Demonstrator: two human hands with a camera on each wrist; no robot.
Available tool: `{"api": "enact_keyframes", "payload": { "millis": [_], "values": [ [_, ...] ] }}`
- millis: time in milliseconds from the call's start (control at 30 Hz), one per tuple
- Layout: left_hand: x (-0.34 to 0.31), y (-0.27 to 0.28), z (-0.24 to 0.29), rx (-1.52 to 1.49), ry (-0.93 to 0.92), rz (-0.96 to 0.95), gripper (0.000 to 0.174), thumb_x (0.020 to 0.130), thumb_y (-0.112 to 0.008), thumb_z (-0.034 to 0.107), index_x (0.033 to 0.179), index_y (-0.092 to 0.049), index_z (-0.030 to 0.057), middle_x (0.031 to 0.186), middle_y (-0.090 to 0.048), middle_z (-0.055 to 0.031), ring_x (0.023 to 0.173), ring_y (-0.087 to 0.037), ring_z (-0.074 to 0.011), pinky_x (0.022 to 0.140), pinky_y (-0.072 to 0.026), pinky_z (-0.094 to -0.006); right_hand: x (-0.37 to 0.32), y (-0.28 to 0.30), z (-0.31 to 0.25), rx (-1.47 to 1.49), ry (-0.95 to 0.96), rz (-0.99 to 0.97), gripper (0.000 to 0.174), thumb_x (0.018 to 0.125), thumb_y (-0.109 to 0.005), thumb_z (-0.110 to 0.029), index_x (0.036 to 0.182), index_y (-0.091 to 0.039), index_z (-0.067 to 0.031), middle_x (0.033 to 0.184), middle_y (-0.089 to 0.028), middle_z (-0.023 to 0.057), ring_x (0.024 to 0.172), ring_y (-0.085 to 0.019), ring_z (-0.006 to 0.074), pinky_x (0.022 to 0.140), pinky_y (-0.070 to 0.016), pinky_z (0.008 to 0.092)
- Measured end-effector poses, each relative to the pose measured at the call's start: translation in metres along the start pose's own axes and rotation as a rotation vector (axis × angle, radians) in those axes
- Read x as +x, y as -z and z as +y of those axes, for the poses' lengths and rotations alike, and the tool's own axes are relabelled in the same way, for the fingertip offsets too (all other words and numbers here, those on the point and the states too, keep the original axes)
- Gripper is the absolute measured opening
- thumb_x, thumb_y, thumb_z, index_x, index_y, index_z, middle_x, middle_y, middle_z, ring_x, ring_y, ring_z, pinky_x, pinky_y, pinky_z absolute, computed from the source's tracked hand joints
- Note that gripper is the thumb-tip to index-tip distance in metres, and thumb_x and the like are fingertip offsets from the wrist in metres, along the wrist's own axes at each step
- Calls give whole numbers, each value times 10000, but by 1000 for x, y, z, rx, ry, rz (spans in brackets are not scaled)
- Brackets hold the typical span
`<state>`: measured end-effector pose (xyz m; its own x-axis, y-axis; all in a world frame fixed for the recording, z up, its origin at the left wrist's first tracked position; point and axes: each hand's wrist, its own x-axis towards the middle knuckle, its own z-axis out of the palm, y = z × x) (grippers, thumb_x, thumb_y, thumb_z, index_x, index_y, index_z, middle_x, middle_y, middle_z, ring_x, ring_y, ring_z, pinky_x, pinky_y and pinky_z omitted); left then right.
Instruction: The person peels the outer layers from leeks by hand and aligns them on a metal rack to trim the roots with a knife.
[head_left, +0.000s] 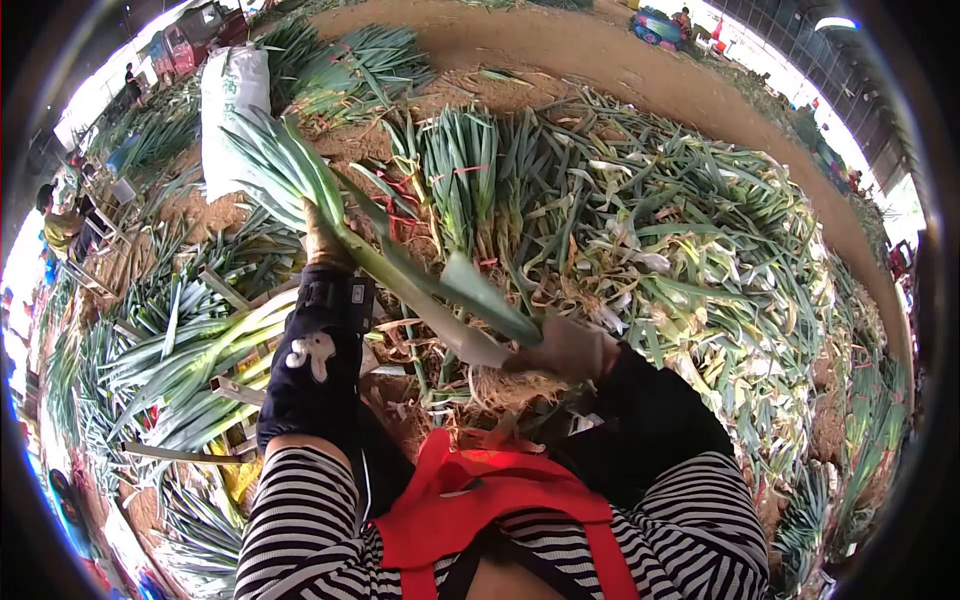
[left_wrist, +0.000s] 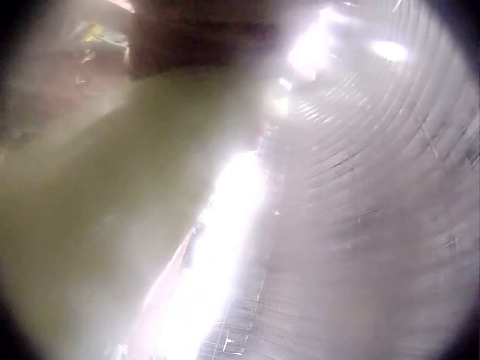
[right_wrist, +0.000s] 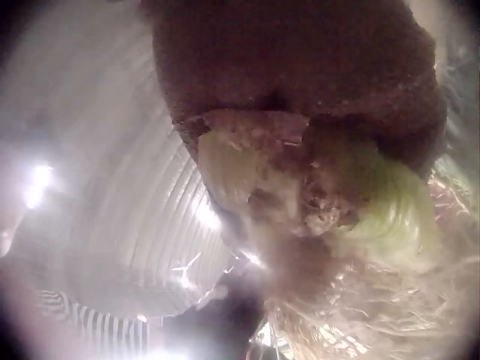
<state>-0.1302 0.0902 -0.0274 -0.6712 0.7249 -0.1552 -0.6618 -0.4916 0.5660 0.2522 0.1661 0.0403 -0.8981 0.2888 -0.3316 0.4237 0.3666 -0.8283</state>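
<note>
A long leek [head_left: 400, 275] slants across in front of the chest in the head view, its leaves fanned at upper left and its pale root end at lower right. My gloved left hand [head_left: 322, 238] grips it below the fan of leaves. At the root end my gloved right hand [head_left: 568, 350] holds the leek, and a wide green leaf [head_left: 485, 298] runs back to that hand. Pale roots [head_left: 515, 388] hang below it; the right wrist view also shows stringy roots [right_wrist: 337, 315] under the dark glove [right_wrist: 300, 60]. The left wrist view is blurred, mostly a smooth greenish surface.
Tied bundles of leeks [head_left: 460, 170] stand ahead. A broad heap of loose leeks and trimmings [head_left: 700, 270] spreads to the right. More leeks [head_left: 190, 370] lie over a wooden frame [head_left: 238, 390] at left. A white sack [head_left: 233, 115] stands upper left; a dirt lane [head_left: 540, 45] runs behind.
</note>
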Motion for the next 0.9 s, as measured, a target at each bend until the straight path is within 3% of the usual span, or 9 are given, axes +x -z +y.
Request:
{"api": "enact_keyframes", "payload": {
  "millis": [167, 267, 333, 433, 533, 600, 667, 733, 900],
  "values": [
    [-15, -24, -22, 187, -127, 217, 611, 791, -573, 698, 984, -580, 118, 688, -580, -34, 498, -536, -171, 455, -465, -298, -18, 5, 4, -215, -82, -96, 465, 712, -674, -326, 1008, -632, 30, 862, -667, 214, 799, -662, 323, 750, -496, 416],
    [11, -1, -26, 321, -240, 393, 578, 784, -591, 695, 985, -612, 153, 725, -603, -15, 541, -546, -166, 463, -443, -307, -38, 8, -1, -551, -137, -174, 407, 762, -650, -347, 980, -644, -4, 858, -665, 191, 815, -654, 326, 750, -490, 402],
    [36, 33, -14, 235, -93, 245, 626, 767, -526, 767, 968, -612, 180, 684, -547, 15, 541, -520, -157, 484, -453, -285, -50, 9, 9, -437, -60, -36, 372, 768, -617, -338, 923, -637, -1, 855, -650, 212, 829, -637, 374, 753, -487, 425],
    [23, 25, -26, 329, -116, 188, 620, 764, -561, 744, 1016, -605, 179, 744, -595, 1, 573, -551, -156, 505, -475, -288, -51, 6, 12, -593, 29, -173, 304, 789, -573, -271, 945, -611, -14, 798, -638, 214, 817, -627, 394, 742, -489, 457],
    [9, -4, -46, 210, -16, 240, 532, 777, -589, 703, 892, -606, 185, 637, -558, 11, 499, -534, -147, 452, -457, -279, -72, 15, -3, -675, -22, -115, 298, 800, -549, -236, 1006, -590, -25, 776, -629, 218, 801, -625, 397, 729, -487, 474],
    [20, 13, -60, 214, 38, 183, 562, 758, -590, 724, 896, -611, 180, 638, -554, 20, 500, -531, -145, 447, -451, -278, -79, 19, -6, -745, -26, -139, 285, 840, -515, -235, 1035, -579, -38, 766, -629, 217, 780, -622, 403, 712, -486, 488],
    [27, 24, -68, 187, 89, 118, 590, 733, -598, 744, 905, -614, 180, 637, -547, 31, 502, -525, -138, 444, -441, -275, -87, 15, -11, -674, -97, -74, 227, 763, -571, -208, 876, -642, -25, 816, -651, 210, 821, -637, 387, 733, -499, 456],
    [45, 39, -77, 140, 106, 215, 620, 723, -606, 748, 951, -596, 171, 647, -537, 14, 518, -513, -148, 453, -440, -291, -91, 15, -17, -711, -82, -94, 224, 775, -567, -206, 902, -636, -34, 829, -652, 204, 829, -637, 383, 734, -499, 455],
    [48, 37, -81, 79, 193, 76, 636, 712, -620, 745, 983, -597, 170, 676, -550, 7, 555, -539, -160, 493, -480, -305, -106, 13, -26, -708, -122, -8, 240, 848, -524, -269, 936, -614, -65, 775, -643, 194, 764, -635, 385, 702, -498, 472]
  ]
}}
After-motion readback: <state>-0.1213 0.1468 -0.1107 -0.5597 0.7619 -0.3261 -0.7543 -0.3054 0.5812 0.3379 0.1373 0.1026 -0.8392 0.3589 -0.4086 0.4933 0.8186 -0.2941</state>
